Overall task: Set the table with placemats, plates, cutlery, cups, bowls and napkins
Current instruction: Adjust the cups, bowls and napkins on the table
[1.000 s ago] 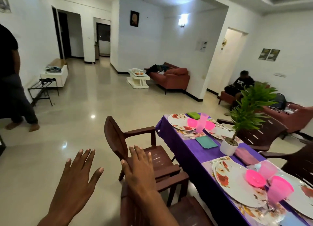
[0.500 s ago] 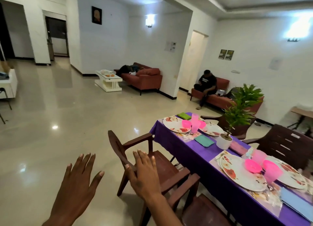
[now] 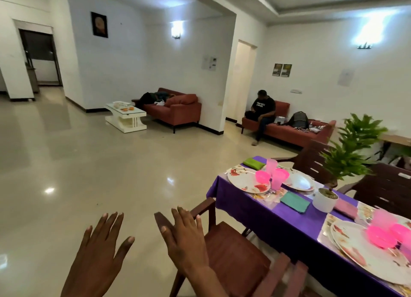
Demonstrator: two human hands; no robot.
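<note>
My left hand [image 3: 97, 254] and my right hand [image 3: 184, 238] are raised in front of me with fingers straight, holding nothing. They hover left of a table with a purple cloth [image 3: 287, 225]. On it lie floral plates [image 3: 248, 181], pink bowls [image 3: 262, 177], pink cups [image 3: 271, 166], a teal napkin [image 3: 294, 201], a green napkin [image 3: 254, 163] and a pink napkin [image 3: 345, 208]. A nearer floral plate [image 3: 364, 254] carries a pink bowl [image 3: 379, 236]. Clear placemats [image 3: 270, 196] lie under the plates.
A potted plant in a white pot [image 3: 324, 200] stands mid-table. Brown chairs [image 3: 233, 254] sit along the near side, others [image 3: 387, 187] on the far side. A person sits on a red sofa [image 3: 287, 129]. A white coffee table [image 3: 125, 116] and wide tiled floor lie to the left.
The view has swung right and the table now sits closer at the right. Both hands stay raised and spread, holding nothing.
</note>
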